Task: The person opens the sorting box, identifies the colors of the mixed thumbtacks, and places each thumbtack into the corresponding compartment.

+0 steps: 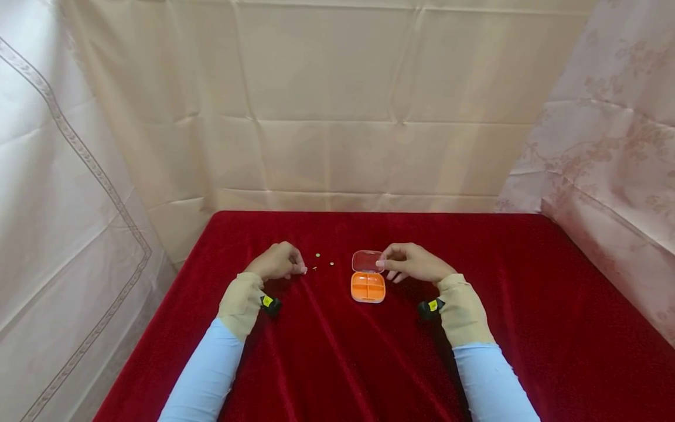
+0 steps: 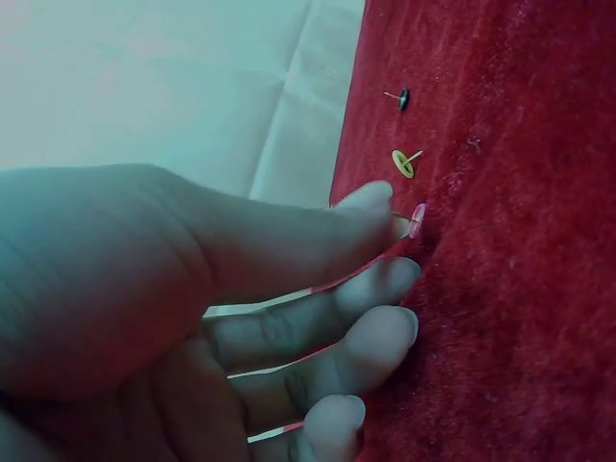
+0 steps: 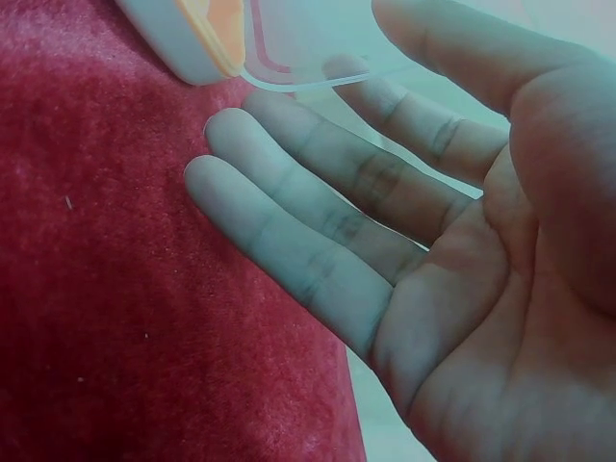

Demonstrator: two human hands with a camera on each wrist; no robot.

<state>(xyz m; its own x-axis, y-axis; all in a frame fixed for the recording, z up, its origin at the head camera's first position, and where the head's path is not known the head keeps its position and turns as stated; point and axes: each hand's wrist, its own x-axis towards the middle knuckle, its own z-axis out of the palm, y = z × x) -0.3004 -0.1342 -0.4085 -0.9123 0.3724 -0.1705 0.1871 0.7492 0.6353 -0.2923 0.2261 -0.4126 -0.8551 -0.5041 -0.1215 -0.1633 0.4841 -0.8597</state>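
Note:
My left hand [image 1: 276, 261] pinches a pink thumbtack [image 2: 418, 220] by its pin, between thumb and forefinger, just over the red cloth. Beyond it in the left wrist view lie a yellow thumbtack [image 2: 404, 164] and a dark thumbtack [image 2: 403, 98]. To the right of that hand, a small orange pill box [image 1: 368, 288] with four-way dividers stands with its clear lid [image 1: 366, 261] raised. My right hand [image 1: 416, 262] holds the lid's right edge between thumb and forefinger, its other fingers loosely extended. The right wrist view catches only a corner of the box [image 3: 217, 38].
A red velvet cloth [image 1: 316, 363] covers the table, with soft creases near the front. Small light-coloured tacks [image 1: 318, 255] lie between the left hand and the box. Pale curtains [image 1: 327, 105] hang behind the table and along both sides.

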